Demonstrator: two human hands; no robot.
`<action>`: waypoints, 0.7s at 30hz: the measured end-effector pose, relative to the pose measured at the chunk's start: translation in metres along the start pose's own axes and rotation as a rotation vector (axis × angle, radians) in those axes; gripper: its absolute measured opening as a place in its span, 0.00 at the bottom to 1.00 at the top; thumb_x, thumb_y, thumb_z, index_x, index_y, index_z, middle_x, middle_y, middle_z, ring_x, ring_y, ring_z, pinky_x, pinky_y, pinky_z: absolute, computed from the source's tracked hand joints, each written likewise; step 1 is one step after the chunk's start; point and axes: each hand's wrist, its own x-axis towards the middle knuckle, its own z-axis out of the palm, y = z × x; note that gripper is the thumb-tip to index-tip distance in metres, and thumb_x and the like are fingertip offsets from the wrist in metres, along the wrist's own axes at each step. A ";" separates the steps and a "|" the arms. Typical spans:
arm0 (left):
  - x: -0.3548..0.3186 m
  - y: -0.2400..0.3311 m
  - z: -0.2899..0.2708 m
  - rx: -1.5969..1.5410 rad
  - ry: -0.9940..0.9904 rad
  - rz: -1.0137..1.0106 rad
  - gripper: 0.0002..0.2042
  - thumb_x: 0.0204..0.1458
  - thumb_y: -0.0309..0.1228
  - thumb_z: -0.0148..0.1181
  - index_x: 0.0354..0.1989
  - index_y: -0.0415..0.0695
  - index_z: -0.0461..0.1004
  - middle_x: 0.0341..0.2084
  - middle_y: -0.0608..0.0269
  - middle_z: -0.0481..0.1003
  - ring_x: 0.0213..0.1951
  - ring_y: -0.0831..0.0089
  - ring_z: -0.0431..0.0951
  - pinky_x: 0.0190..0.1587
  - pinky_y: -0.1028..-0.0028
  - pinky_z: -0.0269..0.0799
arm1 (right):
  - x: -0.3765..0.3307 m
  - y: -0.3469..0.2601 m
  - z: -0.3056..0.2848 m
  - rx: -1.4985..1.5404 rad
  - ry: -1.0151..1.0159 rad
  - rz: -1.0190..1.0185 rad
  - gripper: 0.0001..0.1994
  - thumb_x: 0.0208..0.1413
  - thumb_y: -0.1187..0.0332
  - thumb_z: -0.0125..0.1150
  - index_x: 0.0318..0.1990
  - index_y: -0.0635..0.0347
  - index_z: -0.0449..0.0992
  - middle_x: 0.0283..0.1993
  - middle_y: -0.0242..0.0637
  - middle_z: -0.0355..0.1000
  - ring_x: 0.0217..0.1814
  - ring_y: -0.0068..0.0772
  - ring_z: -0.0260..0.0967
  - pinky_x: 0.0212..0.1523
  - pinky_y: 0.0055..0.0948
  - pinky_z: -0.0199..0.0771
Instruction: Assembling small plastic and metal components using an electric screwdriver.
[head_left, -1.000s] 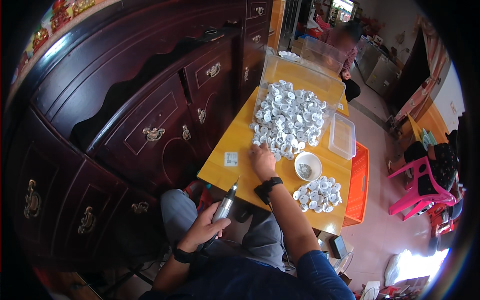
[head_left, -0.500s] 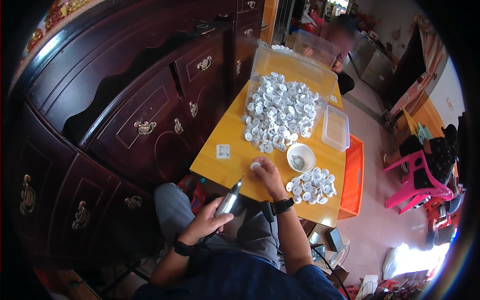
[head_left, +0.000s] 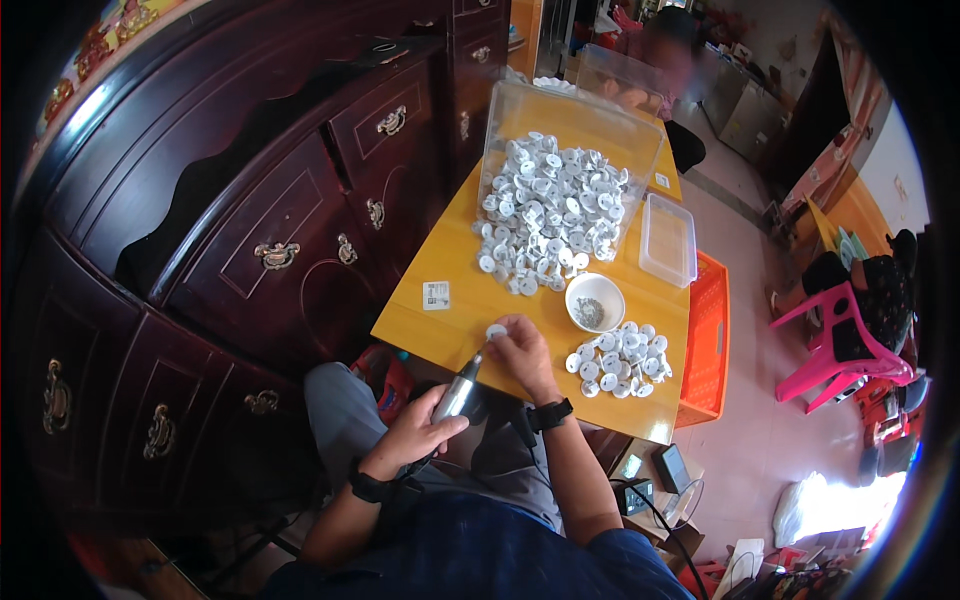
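Note:
Wrapped round a silver electric screwdriver [head_left: 456, 398] is my left hand [head_left: 416, 436], at the near edge of the table. The screwdriver's tip points up at a small white round plastic piece [head_left: 495, 331], which my right hand [head_left: 522, 352] pinches by its side. Tip and piece appear to meet, though contact is too small to be sure of. Right of that hand lies a small pile of white round pieces [head_left: 620, 360]. A white bowl [head_left: 596, 302] with small metal screws stands just beyond it. A large heap of similar pieces [head_left: 550, 210] spills from a clear plastic bin [head_left: 575, 100].
An empty clear tray [head_left: 668, 240] rests at the right of the yellow table [head_left: 420, 335]. An orange crate [head_left: 708, 340] stands beside the table. Dark wooden cabinets [head_left: 270, 220] line the left. Another person [head_left: 660, 60] sits at the far end. A pink chair [head_left: 840, 340] is to the right.
The screwdriver tip and the white piece have come together; before, there was a gap between them. The whole view has shifted slightly.

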 end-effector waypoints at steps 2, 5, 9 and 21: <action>0.000 0.003 0.001 0.003 0.000 -0.004 0.26 0.59 0.31 0.64 0.64 0.38 0.62 0.31 0.68 0.70 0.22 0.83 0.72 0.24 0.80 0.70 | -0.001 0.001 0.001 -0.032 0.019 -0.012 0.07 0.62 0.70 0.62 0.43 0.61 0.75 0.34 0.29 0.76 0.33 0.17 0.74 0.35 0.19 0.76; 0.000 0.005 0.002 0.005 0.002 -0.005 0.26 0.59 0.31 0.64 0.64 0.39 0.62 0.31 0.68 0.70 0.22 0.83 0.72 0.24 0.80 0.70 | -0.004 0.002 0.001 -0.176 0.030 -0.107 0.07 0.61 0.70 0.63 0.42 0.62 0.75 0.32 0.29 0.78 0.33 0.18 0.75 0.35 0.20 0.76; 0.001 0.002 0.001 -0.005 0.003 0.004 0.26 0.59 0.31 0.63 0.64 0.39 0.62 0.30 0.68 0.70 0.21 0.83 0.72 0.24 0.80 0.70 | -0.008 -0.003 0.005 -0.264 0.085 -0.151 0.06 0.60 0.70 0.64 0.40 0.62 0.75 0.32 0.30 0.79 0.32 0.17 0.76 0.35 0.21 0.76; 0.004 0.005 0.002 0.010 0.017 -0.036 0.25 0.59 0.31 0.63 0.63 0.40 0.63 0.29 0.68 0.71 0.21 0.82 0.72 0.23 0.80 0.69 | -0.011 -0.001 0.006 -0.277 0.091 -0.203 0.06 0.59 0.72 0.64 0.41 0.62 0.75 0.35 0.32 0.80 0.36 0.19 0.78 0.38 0.22 0.78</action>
